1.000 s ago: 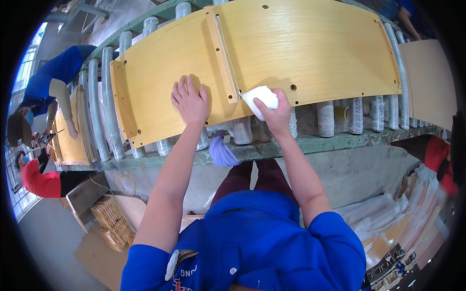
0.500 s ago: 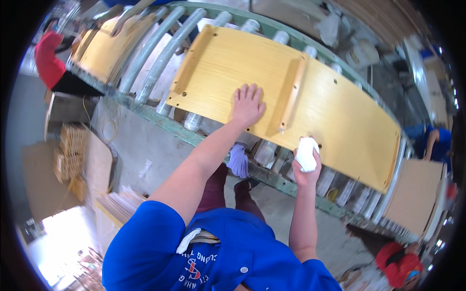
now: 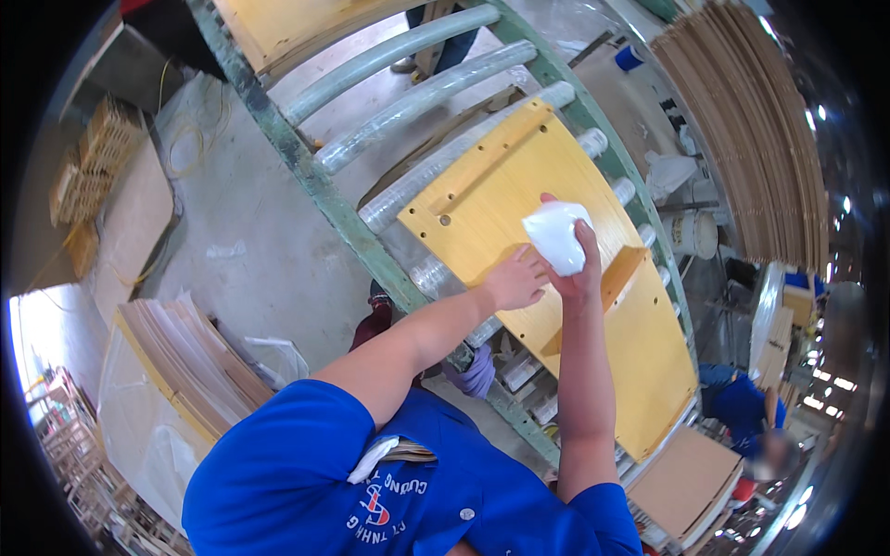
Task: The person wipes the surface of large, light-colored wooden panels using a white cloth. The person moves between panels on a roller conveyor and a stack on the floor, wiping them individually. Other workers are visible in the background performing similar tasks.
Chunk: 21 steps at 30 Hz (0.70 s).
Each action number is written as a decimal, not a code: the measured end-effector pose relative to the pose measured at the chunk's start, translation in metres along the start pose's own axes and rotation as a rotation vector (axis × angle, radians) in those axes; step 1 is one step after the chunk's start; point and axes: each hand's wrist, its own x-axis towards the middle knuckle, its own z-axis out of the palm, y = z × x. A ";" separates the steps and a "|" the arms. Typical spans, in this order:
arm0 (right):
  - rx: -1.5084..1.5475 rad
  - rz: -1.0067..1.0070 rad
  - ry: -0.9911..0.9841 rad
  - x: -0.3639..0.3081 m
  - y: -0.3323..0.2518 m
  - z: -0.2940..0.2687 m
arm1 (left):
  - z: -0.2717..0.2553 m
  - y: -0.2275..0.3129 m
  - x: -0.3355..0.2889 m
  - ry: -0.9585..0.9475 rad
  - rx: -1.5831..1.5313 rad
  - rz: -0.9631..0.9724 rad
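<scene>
A long yellow wooden panel (image 3: 482,199) with raised crosspieces and small drilled holes lies across the roller conveyor. My right hand (image 3: 584,273) is closed round a smooth white bundle (image 3: 556,233), held over the panel; whether it is cloth or a packet I cannot tell. Beside it, toward the panel's near edge, my left hand (image 3: 515,280) rests with fingers apart on or just above the wood, holding nothing. Its fingertips come close to the right hand. One crosspiece (image 3: 623,275) stands up just right of the bundle; my right arm hides part of the panel.
The conveyor's green rail (image 3: 343,218) runs along the near side, with plastic-wrapped rollers (image 3: 426,65) to the left. A purple glove (image 3: 475,373) hangs at the rail. Another yellow panel (image 3: 287,28) lies farther left. A person in blue (image 3: 742,412) is at the right, near cardboard (image 3: 681,482).
My view has turned, so the panel lies more steeply. My right hand has moved the white bundle leftward over the panel, past the crosspiece. My left hand is now close beside it.
</scene>
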 end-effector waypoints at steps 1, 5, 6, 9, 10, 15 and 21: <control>-0.089 0.018 -0.044 0.020 0.001 0.008 | -0.001 -0.001 -0.001 -0.006 0.013 0.010; -0.490 0.139 -0.067 0.083 0.014 0.049 | 0.009 -0.010 -0.004 0.160 0.074 0.007; -0.600 0.156 -0.086 0.093 0.018 0.058 | 0.009 -0.010 -0.003 0.174 0.095 0.010; -0.874 0.166 -0.146 0.116 0.031 0.078 | 0.010 -0.013 -0.002 0.083 0.076 0.020; -1.028 0.146 -0.174 0.122 0.034 0.082 | 0.009 -0.012 -0.001 0.095 0.061 0.028; -1.522 0.104 -0.387 0.143 0.043 0.112 | 0.014 -0.017 -0.001 0.266 0.008 0.009; -1.672 0.024 -0.433 0.173 0.036 0.107 | 0.016 -0.016 0.001 0.228 0.019 0.020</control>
